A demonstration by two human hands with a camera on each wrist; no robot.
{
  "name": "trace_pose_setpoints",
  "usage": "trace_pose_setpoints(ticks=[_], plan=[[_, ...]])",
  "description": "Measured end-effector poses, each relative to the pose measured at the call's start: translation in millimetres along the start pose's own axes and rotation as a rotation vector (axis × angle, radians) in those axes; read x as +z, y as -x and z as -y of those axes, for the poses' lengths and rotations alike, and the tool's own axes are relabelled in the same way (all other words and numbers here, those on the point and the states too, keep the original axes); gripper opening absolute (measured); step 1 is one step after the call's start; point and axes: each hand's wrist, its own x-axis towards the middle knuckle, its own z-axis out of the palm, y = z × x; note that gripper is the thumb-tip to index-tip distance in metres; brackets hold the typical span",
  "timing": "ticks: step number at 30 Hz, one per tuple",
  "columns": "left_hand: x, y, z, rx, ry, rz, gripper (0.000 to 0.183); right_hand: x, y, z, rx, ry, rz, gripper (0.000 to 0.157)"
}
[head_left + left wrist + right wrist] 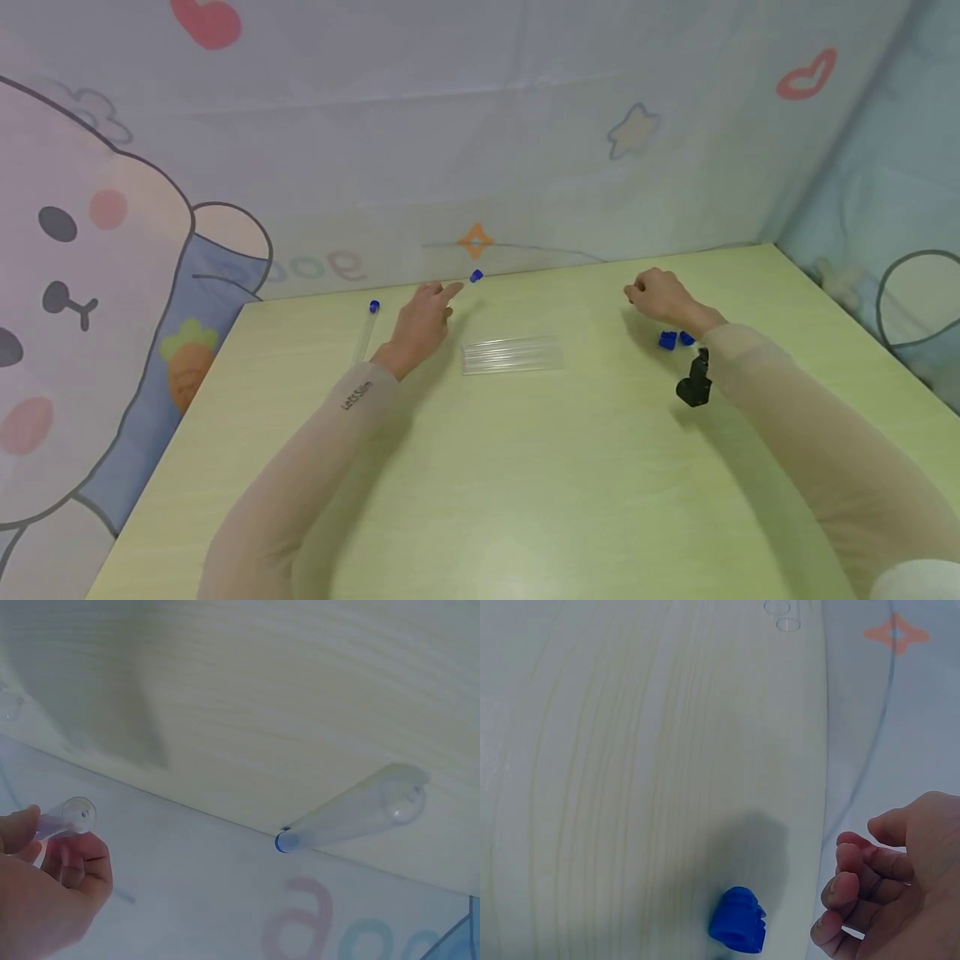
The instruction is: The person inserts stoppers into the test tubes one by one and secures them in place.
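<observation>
My left hand pinches a clear test tube between thumb and fingers. In the head view a blue cap shows just past those fingertips, at the tube's far end. A second capped test tube lies on the table to the left of this hand, its blue cap toward the back edge. My right hand is over the right side of the table, fingers loosely curled with nothing in them. Several loose blue caps lie just below it; in the right wrist view one cap shows clearly.
Several clear tubes lie side by side mid-table, between the hands. A black wrist camera sticks out from the right sleeve. Behind the table hangs a printed cloth that meets its back edge.
</observation>
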Motion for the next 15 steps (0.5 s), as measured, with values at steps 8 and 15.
trace_pose_setpoints(ticks=[8, 15], plan=[[-2.4, 7.1, 13.7, -0.058, 0.019, -0.024, 0.050, -3.0, 1.3, -10.7, 0.009, 0.018, 0.000, 0.036], [-4.6, 12.4, 23.3, -0.133, 0.014, -0.004, 0.051, -6.4, 2.5, -16.4, 0.022, 0.031, 0.005, 0.036]])
